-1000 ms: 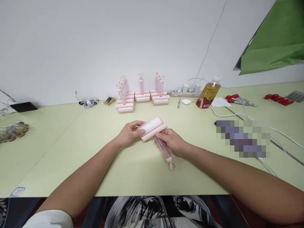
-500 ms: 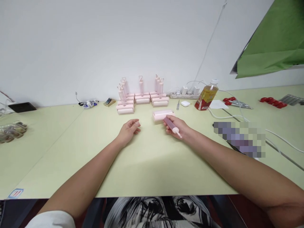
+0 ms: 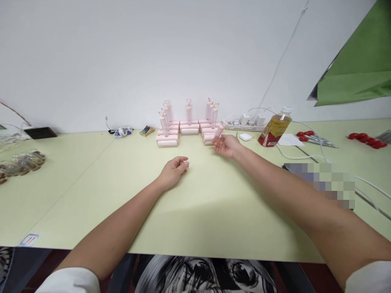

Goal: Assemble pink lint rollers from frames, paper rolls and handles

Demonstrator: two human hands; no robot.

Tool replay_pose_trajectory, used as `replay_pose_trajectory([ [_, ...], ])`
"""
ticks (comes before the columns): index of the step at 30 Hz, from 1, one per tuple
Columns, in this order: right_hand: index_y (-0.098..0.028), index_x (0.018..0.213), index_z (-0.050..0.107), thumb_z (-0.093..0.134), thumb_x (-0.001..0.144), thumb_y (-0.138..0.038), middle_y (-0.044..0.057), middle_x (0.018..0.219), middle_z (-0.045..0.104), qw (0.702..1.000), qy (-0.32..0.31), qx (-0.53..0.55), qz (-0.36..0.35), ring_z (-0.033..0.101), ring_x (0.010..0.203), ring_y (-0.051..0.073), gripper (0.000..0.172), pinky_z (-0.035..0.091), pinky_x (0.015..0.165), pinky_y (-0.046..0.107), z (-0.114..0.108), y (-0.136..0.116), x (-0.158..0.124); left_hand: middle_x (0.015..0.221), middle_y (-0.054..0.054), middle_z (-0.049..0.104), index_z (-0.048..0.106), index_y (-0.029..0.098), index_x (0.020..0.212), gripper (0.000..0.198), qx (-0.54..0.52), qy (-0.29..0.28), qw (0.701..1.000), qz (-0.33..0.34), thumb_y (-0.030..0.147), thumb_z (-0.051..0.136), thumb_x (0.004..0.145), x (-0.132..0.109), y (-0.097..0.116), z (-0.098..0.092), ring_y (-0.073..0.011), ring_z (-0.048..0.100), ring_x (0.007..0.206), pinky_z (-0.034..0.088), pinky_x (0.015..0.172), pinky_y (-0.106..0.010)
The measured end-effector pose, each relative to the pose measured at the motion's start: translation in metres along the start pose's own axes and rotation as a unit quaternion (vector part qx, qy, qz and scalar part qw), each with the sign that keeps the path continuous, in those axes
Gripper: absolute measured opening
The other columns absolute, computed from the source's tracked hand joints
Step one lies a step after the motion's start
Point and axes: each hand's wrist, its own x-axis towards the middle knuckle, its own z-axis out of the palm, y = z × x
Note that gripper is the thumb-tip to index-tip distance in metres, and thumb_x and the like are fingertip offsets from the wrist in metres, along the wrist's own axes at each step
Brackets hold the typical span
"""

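Observation:
Several pink lint rollers with upright handles are grouped at the back of the table; one stands at the front left (image 3: 167,141), another in the middle (image 3: 189,128). At the front of the right-hand row is a further pink roller (image 3: 219,130), its handle tilted to the right. My right hand (image 3: 226,145) is at that tilted handle, fingers partly curled around its lower part. Nearer to me, my left hand (image 3: 174,171) rests on the table with nothing in it, thumb and fingers slightly apart.
Right of the rollers are a power strip (image 3: 253,127), a white square item (image 3: 246,137) and a drink bottle (image 3: 275,127). Red-handled tools (image 3: 317,139) lie farther right. A coiled cable (image 3: 120,132) and a small box (image 3: 147,131) sit on the left.
My right hand has moved forward with the pink roller, from the middle of the table to the front of the right-hand row. The roller's handle now points up. My left hand stays on the table.

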Motion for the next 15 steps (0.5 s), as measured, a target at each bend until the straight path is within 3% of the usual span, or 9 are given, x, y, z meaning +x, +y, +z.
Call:
replay_pose_trajectory([
  [8,-0.014,0.079,0.057,0.046,0.087,-0.006,0.002,0.054,0.062,0.998,0.002,-0.062,-0.025,0.058,0.045,0.012,0.016,0.056,0.053,0.027,0.003,-0.010,0.018,0.091,-0.004,0.063,0.059,0.017,0.117,0.050,0.038,-0.018,0.999,0.016,0.053,0.058,0.083,0.000,-0.003,-0.001,-0.0176,0.061,0.081,0.047,0.078,-0.032],
  [15,-0.013,0.080,0.059,0.054,0.085,-0.008,0.003,0.060,0.065,0.987,-0.033,-0.145,-0.055,0.057,0.046,0.011,0.008,0.055,0.049,0.027,0.001,0.007,0.012,0.087,-0.003,0.061,0.060,0.017,0.115,0.047,0.052,-0.015,0.998,0.019,0.050,0.058,0.083,-0.001,-0.001,0.002,-0.0173,0.059,0.080,0.045,0.076,-0.031],
])
